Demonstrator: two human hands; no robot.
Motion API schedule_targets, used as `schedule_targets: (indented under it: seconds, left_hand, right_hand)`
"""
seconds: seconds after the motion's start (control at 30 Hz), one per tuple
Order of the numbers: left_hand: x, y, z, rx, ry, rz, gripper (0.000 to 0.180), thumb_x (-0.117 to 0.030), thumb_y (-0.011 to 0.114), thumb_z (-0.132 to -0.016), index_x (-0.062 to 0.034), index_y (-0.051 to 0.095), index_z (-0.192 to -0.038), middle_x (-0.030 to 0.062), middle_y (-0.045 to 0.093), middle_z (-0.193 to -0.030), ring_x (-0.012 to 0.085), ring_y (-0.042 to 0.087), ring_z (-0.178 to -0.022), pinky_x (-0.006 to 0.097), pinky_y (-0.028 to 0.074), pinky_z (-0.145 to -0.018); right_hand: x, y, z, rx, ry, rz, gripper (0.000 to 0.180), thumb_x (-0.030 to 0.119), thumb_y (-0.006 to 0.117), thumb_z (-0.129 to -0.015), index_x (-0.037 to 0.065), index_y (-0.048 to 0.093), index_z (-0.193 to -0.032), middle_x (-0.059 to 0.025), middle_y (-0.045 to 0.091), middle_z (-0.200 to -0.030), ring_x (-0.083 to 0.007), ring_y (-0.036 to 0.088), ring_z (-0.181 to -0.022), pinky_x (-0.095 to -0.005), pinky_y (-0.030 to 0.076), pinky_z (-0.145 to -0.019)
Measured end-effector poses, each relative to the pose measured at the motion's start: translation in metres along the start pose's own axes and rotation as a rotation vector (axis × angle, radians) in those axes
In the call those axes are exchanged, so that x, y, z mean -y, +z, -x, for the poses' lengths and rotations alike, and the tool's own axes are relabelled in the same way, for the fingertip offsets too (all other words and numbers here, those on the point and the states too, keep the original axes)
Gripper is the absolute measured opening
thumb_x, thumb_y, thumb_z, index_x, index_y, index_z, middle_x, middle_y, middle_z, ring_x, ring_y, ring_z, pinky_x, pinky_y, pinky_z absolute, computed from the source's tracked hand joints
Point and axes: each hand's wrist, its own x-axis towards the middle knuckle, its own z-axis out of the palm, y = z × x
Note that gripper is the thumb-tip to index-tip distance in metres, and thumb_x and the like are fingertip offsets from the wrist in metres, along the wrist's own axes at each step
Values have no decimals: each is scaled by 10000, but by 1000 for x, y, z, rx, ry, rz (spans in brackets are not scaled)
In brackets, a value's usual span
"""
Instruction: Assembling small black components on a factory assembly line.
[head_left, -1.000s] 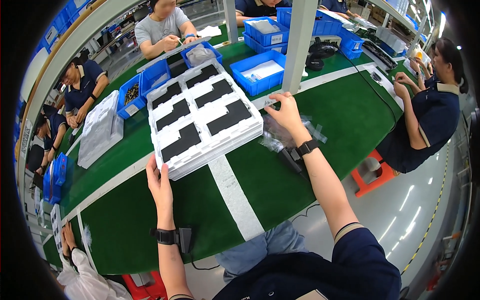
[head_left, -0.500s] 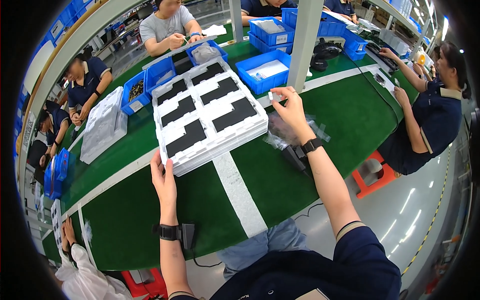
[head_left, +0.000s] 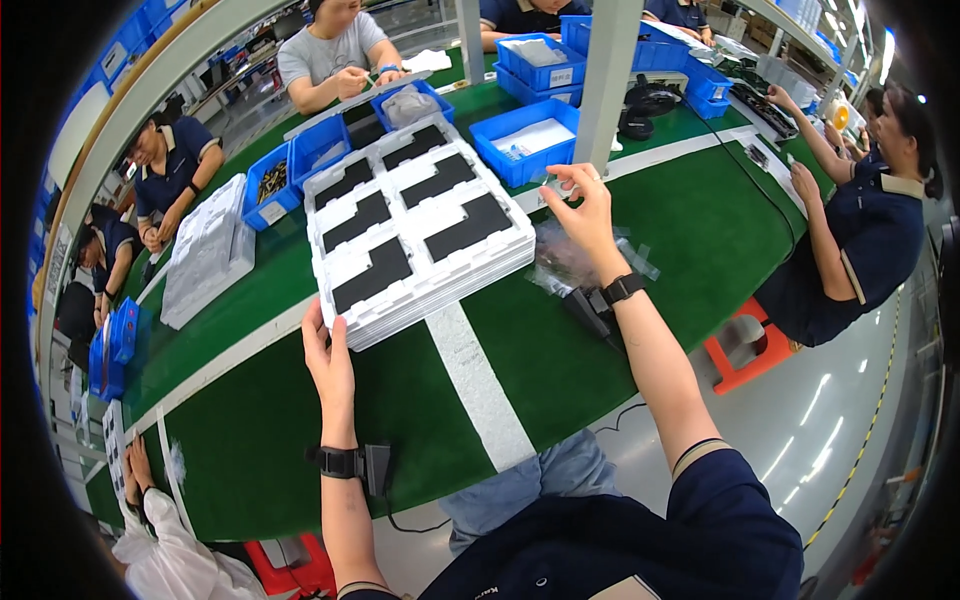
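Observation:
A stack of white foam trays [head_left: 440, 290] with several black rectangular parts set in its pockets lies on the green table. My left hand [head_left: 328, 362] grips the stack's near left corner, thumb against the edge. My right hand [head_left: 585, 215] hovers just off the stack's right side with its fingers spread and curled, holding nothing that I can make out. Crumpled clear plastic bags [head_left: 560, 268] lie under the right hand. Both wrists wear black bands.
Blue bins [head_left: 525, 145] stand behind the stack beside a white post [head_left: 605, 90]. Another pile of white trays [head_left: 205, 260] sits at the left. A white stripe [head_left: 480, 385] crosses the green mat. Other people work at the far side, left end and right.
My right hand has come off the stack's far right corner and now hangs beside it. The left hand stays at the near left corner.

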Motion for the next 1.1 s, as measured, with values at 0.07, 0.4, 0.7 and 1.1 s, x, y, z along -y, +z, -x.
schedule_targets:
  seconds: [0.07, 0.4, 0.7, 1.1]
  left_hand:
    - [9, 6, -3, 20, 47, 19, 368, -118, 483, -864, 14, 394, -1196, 112, 464, -1152, 172, 467, -1030, 281, 370, -871]
    - [50, -20, -18, 24, 79, -44, 394, -147, 454, -882, 48, 376, -1215, 150, 418, -1219, 216, 409, -1107, 303, 287, -949]
    - [63, -21, -27, 24, 90, -111, 448, -238, 463, -883, -35, 347, -1265, 145, 404, -1219, 224, 401, -1104, 316, 319, -918]
    - [31, -12, -10, 40, 44, -66, 404, -140, 456, -884, 34, 355, -1234, 143, 417, -1227, 202, 414, -1110, 295, 292, -948]
  right_hand:
    - [-2, -8, -1, -34, 9, 27, 225, 110, 688, -643, 72, 620, -854, -46, 529, -758, -144, 492, -654, -251, 408, -557]
    - [-14, 6, 5, -123, -12, -68, 175, 122, 665, -655, 50, 579, -788, -89, 519, -780, -215, 522, -720, -308, 433, -631]
    - [-15, -7, 5, -154, 106, -136, 164, 92, 632, -673, 32, 567, -811, -93, 504, -800, -208, 501, -706, -304, 427, -633]
    - [-26, 4, 6, -155, 47, 31, 151, 106, 657, -648, 55, 603, -780, -127, 533, -822, -276, 533, -762, -340, 443, -638]
